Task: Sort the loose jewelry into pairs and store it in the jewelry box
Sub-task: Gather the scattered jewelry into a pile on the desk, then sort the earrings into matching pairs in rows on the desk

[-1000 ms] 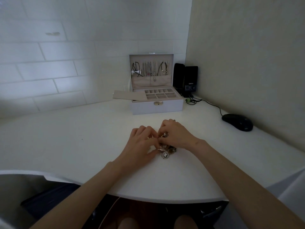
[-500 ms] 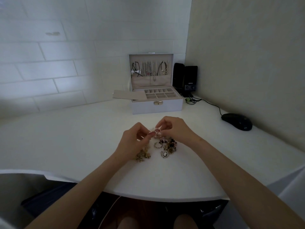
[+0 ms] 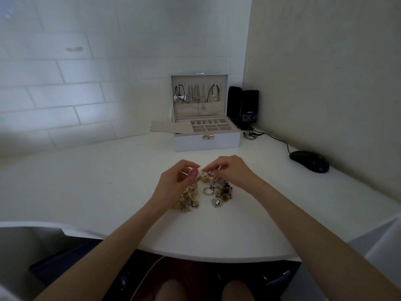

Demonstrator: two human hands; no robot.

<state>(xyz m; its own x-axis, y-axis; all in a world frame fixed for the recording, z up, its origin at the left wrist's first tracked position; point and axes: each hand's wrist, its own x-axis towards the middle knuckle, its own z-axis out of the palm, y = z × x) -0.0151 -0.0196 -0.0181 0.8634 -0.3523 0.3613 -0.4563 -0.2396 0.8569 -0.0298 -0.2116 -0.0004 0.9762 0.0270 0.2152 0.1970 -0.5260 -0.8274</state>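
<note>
A heap of loose jewelry (image 3: 208, 194) lies on the white desk (image 3: 108, 187), gold pieces on its left and dark pieces with an oval cameo (image 3: 217, 202) on its right. My left hand (image 3: 175, 181) pinches a round pink piece (image 3: 193, 172) just above the heap. My right hand (image 3: 232, 171) pinches a small gold piece (image 3: 208, 173) close beside it. The white jewelry box (image 3: 207, 141) stands open behind the heap, necklaces hanging in its lid and small compartments in its top tray.
A flat beige insert (image 3: 169, 127) sticks out from the left side of the box. Two black speakers (image 3: 244, 107) stand right of the box in the corner. A black mouse (image 3: 309, 161) with its cable lies at the right by the wall.
Both hands have lifted off the heap and moved a little apart, each with one piece pinched. The heap is now uncovered.
</note>
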